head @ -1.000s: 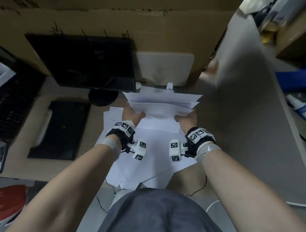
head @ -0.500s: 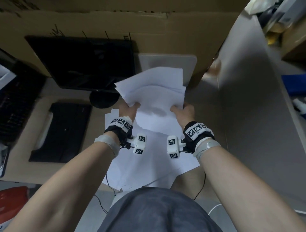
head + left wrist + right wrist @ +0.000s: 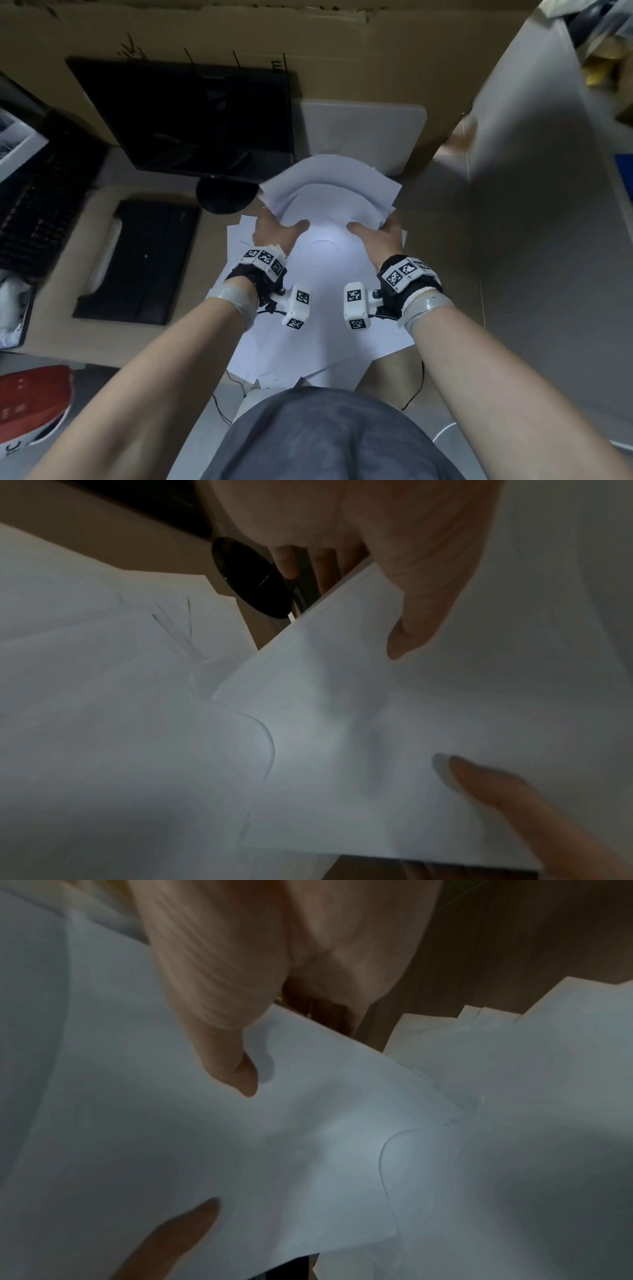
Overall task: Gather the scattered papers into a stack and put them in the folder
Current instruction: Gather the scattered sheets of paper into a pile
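Observation:
Both hands hold one stack of white papers above the desk, and the stack bows upward between them. My left hand grips its left edge, thumb on the near face and fingers behind. My right hand grips the right edge the same way. The left wrist view shows the stack under my left thumb. The right wrist view shows it under my right thumb. More loose sheets lie overlapped on the desk below. A curved notch line marks the sheet at the stack's lower edge. A pale flat panel, perhaps the folder, leans behind.
A black monitor on a round base stands at the back left, with a black keyboard in front. A cardboard wall closes the back and a grey partition the right. Sheets overhang the desk's near edge.
The stack was held nearly flat, then tipped upright, and now sits lower and bowed. Both thumbs have shifted onto its near face.

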